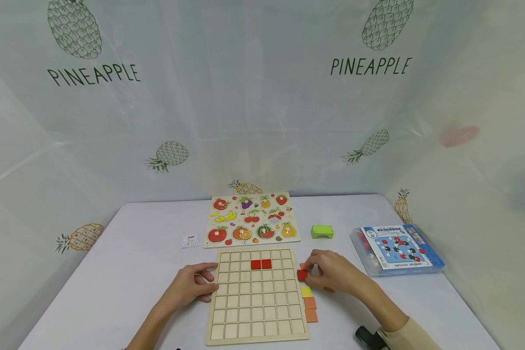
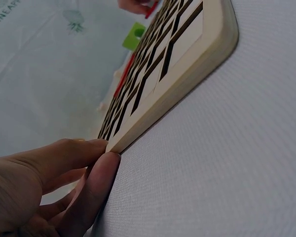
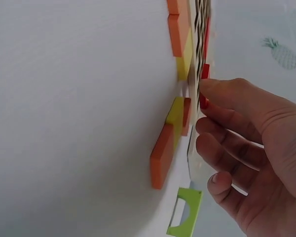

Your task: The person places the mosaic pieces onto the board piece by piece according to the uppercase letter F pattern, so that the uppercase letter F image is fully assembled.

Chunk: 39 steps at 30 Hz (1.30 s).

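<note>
A pale wooden grid board (image 1: 257,339) lies flat on the table, with two red square tiles (image 1: 261,264) side by side in its second row. Along the board's left edge, my left hand (image 1: 187,287) rests with its forefinger and thumb touching the side at separate spots. Between thumb and forefinger my right hand (image 1: 336,272) pinches another red tile (image 3: 204,99), at the board's right edge. Below and partly behind that hand lie yellow tiles (image 1: 306,291) and orange tiles (image 1: 310,316), the latter touching or close to the board.
Behind the board lies a fruit puzzle (image 1: 253,218). A green arch block (image 1: 322,232) stands to its right, with a clear plastic case (image 1: 398,250) with a printed blue and white cover farther right. A small printed card (image 1: 190,241) lies at left.
</note>
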Each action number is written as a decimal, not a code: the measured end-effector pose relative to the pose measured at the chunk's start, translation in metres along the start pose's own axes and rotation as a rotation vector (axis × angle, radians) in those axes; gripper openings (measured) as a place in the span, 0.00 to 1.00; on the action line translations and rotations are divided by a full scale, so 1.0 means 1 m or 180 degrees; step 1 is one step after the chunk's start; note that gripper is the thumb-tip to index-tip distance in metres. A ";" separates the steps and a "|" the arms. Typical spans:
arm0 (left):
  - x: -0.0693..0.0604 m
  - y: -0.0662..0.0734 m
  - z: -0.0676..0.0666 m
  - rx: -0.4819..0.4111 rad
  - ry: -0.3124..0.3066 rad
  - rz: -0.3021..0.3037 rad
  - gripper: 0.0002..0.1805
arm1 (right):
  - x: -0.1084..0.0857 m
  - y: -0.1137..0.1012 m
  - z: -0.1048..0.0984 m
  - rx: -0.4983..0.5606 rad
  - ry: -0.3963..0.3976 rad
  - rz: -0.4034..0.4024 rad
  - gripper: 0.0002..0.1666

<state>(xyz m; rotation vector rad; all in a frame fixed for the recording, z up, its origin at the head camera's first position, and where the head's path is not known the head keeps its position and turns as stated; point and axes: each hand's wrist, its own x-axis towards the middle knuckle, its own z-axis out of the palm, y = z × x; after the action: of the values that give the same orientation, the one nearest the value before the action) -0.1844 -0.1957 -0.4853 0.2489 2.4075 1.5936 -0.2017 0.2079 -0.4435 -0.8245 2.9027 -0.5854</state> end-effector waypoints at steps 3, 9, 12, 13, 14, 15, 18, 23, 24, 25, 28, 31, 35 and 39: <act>0.000 0.000 0.000 -0.0011 -0.0002 -0.0006 0.35 | 0.005 -0.006 -0.002 -0.0033 0.0009 -0.0030 0.09; 0.000 0.000 0.001 0.0006 0.0005 -0.0002 0.34 | 0.018 -0.019 -0.002 -0.0078 0.0041 -0.0130 0.10; 0.000 -0.001 0.002 0.0004 0.0017 0.0004 0.34 | 0.025 -0.024 0.000 -0.0073 0.0050 -0.0176 0.11; 0.000 -0.001 0.002 0.0001 0.0016 0.0003 0.34 | 0.027 -0.026 0.000 -0.0065 0.0045 -0.0189 0.10; 0.000 -0.001 0.002 -0.0001 0.0014 0.0007 0.34 | 0.029 -0.027 0.001 -0.0064 0.0037 -0.0200 0.10; 0.000 -0.001 0.002 -0.0001 0.0013 0.0007 0.34 | 0.031 -0.029 0.002 -0.0053 0.0029 -0.0209 0.10; 0.000 -0.001 0.002 -0.0014 -0.0006 0.0006 0.34 | 0.039 -0.033 0.005 -0.0029 -0.0013 -0.0230 0.11; 0.000 -0.001 0.001 -0.0010 -0.0027 0.0036 0.34 | 0.054 -0.040 0.010 -0.0019 -0.0071 -0.0292 0.12; 0.000 0.000 0.001 -0.0010 -0.0027 0.0045 0.34 | 0.057 -0.042 0.011 -0.0037 -0.0067 -0.0314 0.12; 0.000 0.000 0.000 -0.0009 -0.0025 0.0049 0.34 | 0.060 -0.044 0.013 -0.0044 -0.0071 -0.0338 0.11; 0.000 0.000 0.000 -0.0021 -0.0026 0.0044 0.34 | 0.068 -0.049 0.017 -0.0083 -0.0082 -0.0399 0.11; 0.000 0.000 0.000 -0.0020 -0.0024 0.0042 0.34 | 0.076 -0.055 0.021 -0.0098 -0.0078 -0.0450 0.10; 0.000 0.001 0.000 -0.0006 -0.0016 0.0047 0.34 | 0.085 -0.061 0.027 -0.0128 -0.0041 -0.0523 0.11; 0.000 0.001 0.000 0.0006 -0.0005 0.0032 0.34 | 0.093 -0.068 0.033 -0.0095 -0.0029 -0.0587 0.12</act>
<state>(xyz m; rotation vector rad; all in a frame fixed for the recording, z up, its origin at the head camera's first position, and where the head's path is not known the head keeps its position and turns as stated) -0.1841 -0.1956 -0.4845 0.2627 2.4106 1.5949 -0.2422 0.0955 -0.4448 -1.1041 2.8531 -0.5512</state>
